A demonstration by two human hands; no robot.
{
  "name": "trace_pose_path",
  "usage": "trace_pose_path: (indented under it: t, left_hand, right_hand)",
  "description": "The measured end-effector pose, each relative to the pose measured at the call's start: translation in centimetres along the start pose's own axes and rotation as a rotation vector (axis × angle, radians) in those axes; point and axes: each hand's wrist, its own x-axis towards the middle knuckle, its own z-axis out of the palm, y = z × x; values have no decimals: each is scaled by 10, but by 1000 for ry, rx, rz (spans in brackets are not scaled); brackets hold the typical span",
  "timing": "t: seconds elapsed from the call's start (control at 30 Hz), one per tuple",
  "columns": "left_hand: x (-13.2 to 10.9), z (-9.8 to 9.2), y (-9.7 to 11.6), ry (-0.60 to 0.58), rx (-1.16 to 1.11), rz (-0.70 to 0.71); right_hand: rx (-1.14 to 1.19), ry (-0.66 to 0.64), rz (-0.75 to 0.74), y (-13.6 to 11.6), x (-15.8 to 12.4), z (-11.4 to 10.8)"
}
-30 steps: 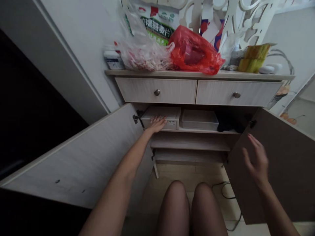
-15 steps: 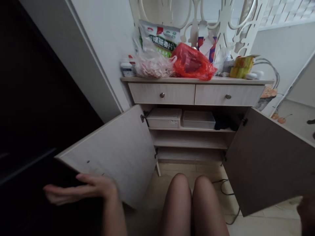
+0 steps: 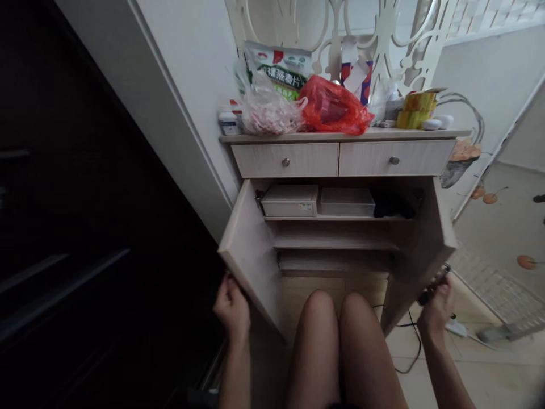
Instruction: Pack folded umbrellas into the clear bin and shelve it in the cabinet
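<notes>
Progress note, head view. I am seeing both doors of the cabinet (image 3: 457, 134) standing partly open, the left door (image 3: 251, 255) and the right door (image 3: 421, 244) angling out on either side of the knees. The left hand (image 3: 232, 304) is curling closed, its fingers gripping the left door around the outer side of the free edge; the exact hold is hiding behind the panel. The right hand (image 3: 435, 307) is closing likewise on the right door's outer side; blur is keeping me from telling how its fingertips are meeting.

Done, as I am judging it: both hands are having a grip, the left drawer (image 3: 264, 161) and right drawer (image 3: 370, 159) are sitting shut, and the white box (image 3: 289, 207) and clear box (image 3: 347, 203) are resting inside, side by side on the upper shelf (image 3: 298, 218). Left undone: neither door is meeting the front.
</notes>
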Motion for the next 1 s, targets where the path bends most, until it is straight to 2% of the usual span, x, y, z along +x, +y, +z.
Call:
trace_pose_path:
  t: [0.07, 0.13, 0.27, 0.37, 0.47, 0.6, 0.73, 1.0]
  left_hand:
    - [-23, 19, 5, -141, -28, 61]
    - [-40, 47, 12, -296, -75, 95]
    - [-61, 117, 36, -600, -128, 116]
    - [-69, 169, 54, -732, -94, 134]
    - [-72, 207, 68, -774, -1, 179]
    - [-71, 236, 80, -765, 174, 234]
    - [-68, 258, 87, -777, 245, 263]
    - [-60, 290, 91, -791, 284, 275]
  right_hand:
    - [60, -17, 8, -6, -10, 25]
    - [69, -148, -21, -14, -11, 51]
    - [82, -393, -107, -25, 6, 106]
    - [96, -482, -195, -28, 21, 148]
    - [57, -492, -233, -26, 32, 185]
    - [-4, -474, -250, -24, 43, 224]
    - [-23, -449, -256, -26, 54, 253]
    - [-84, -469, -234, -31, 69, 280]
